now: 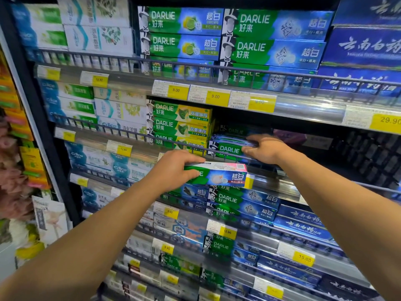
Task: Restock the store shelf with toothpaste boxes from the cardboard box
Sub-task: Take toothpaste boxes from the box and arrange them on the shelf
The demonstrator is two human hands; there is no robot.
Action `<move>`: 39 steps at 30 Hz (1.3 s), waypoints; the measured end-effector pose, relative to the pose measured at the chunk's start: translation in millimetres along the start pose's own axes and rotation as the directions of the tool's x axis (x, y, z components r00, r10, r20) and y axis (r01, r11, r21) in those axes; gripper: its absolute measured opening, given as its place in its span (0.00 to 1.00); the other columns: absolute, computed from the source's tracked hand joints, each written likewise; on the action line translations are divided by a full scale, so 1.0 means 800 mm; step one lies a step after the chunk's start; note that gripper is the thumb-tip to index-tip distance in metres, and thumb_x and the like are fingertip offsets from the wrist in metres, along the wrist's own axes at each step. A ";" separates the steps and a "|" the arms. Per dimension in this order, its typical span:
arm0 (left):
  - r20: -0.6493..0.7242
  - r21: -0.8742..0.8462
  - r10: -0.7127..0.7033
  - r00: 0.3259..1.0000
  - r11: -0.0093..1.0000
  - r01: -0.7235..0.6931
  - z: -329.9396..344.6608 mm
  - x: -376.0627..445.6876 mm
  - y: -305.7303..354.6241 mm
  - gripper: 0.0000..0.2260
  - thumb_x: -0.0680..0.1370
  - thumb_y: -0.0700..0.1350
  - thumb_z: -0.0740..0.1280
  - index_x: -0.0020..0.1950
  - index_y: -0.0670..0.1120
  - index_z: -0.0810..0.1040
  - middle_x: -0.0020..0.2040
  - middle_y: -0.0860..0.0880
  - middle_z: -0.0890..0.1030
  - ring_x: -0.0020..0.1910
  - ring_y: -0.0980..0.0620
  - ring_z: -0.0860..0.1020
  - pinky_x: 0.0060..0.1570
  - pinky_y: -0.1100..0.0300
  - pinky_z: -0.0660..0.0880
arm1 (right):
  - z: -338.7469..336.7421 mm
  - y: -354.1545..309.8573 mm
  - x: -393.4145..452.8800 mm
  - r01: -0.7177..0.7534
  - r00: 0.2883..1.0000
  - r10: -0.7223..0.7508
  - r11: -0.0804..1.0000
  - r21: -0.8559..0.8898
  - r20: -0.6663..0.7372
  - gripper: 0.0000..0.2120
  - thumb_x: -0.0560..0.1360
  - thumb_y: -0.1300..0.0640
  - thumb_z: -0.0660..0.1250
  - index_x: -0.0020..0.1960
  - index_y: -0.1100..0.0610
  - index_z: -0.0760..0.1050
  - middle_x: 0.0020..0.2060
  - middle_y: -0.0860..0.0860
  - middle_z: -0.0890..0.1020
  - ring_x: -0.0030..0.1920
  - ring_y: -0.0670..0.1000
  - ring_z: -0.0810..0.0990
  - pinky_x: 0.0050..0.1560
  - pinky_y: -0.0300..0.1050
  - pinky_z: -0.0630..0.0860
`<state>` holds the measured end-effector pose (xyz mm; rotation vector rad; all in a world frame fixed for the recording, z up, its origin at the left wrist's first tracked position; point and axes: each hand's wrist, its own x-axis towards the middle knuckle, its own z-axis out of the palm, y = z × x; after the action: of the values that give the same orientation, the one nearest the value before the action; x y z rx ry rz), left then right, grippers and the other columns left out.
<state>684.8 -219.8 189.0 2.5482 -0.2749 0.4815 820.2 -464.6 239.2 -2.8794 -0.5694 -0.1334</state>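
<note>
The left hand [173, 168] grips a toothpaste box [219, 175] by its end before the shelf [303, 118], right hand [263, 149] clasping a stacked box [227, 148]; probably light, stiff, crushable cardboard.

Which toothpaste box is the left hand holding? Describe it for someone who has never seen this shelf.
Find the half-empty middle shelf. Just below its rail, the left hand grips a Darlie box. Unlike neighbouring green-and-blue boxes, it has a pink top edge.
</note>
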 end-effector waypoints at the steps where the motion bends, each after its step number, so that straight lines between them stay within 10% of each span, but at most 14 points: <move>1: -0.003 -0.007 -0.001 1.000 1.000 0.001 -0.002 0.000 0.002 0.18 0.75 0.46 0.71 0.64 0.54 0.78 0.61 0.52 0.79 0.58 0.55 0.75 0.57 0.64 0.67 | 0.000 -0.002 -0.007 0.020 0.998 -0.018 0.999 0.041 -0.056 0.28 0.77 0.41 0.62 0.73 0.52 0.66 0.71 0.53 0.70 0.69 0.56 0.70 0.67 0.45 0.66; 5: -0.045 -0.002 0.027 0.999 1.000 -0.027 -0.010 0.009 0.015 0.17 0.75 0.46 0.71 0.63 0.54 0.78 0.59 0.51 0.79 0.56 0.55 0.76 0.58 0.62 0.70 | 0.000 -0.016 -0.057 0.300 0.896 -0.192 0.927 0.225 -0.401 0.15 0.75 0.48 0.66 0.60 0.52 0.79 0.57 0.49 0.82 0.59 0.49 0.78 0.61 0.42 0.70; 9: -0.093 0.014 0.080 0.992 0.997 -0.079 -0.011 0.032 0.043 0.17 0.75 0.46 0.71 0.64 0.53 0.78 0.59 0.51 0.80 0.55 0.53 0.76 0.54 0.62 0.69 | -0.003 -0.020 -0.097 0.451 0.854 -0.404 0.889 0.079 -0.329 0.22 0.72 0.42 0.64 0.62 0.51 0.78 0.56 0.48 0.81 0.55 0.48 0.78 0.58 0.45 0.74; 13: -0.084 0.062 0.167 0.982 0.985 -0.162 0.000 0.057 0.075 0.18 0.75 0.48 0.70 0.65 0.54 0.77 0.57 0.51 0.80 0.53 0.54 0.76 0.51 0.63 0.67 | 0.002 -0.005 -0.097 0.376 0.848 -0.401 0.916 -0.138 -0.347 0.22 0.75 0.44 0.65 0.68 0.46 0.71 0.58 0.47 0.78 0.57 0.55 0.77 0.55 0.53 0.75; 39: -0.300 -0.278 -0.134 0.945 0.959 0.048 0.003 0.029 0.006 0.15 0.75 0.48 0.69 0.62 0.52 0.79 0.57 0.54 0.81 0.54 0.57 0.78 0.62 0.54 0.73 | -0.009 0.008 -0.058 0.174 0.942 -0.156 0.984 0.034 -0.298 0.18 0.77 0.55 0.66 0.66 0.53 0.75 0.63 0.51 0.79 0.64 0.54 0.75 0.61 0.41 0.68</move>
<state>705.0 -227.8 198.2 2.1698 -0.0942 0.7526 779.7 -489.2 239.5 -2.6777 -0.7383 -0.5513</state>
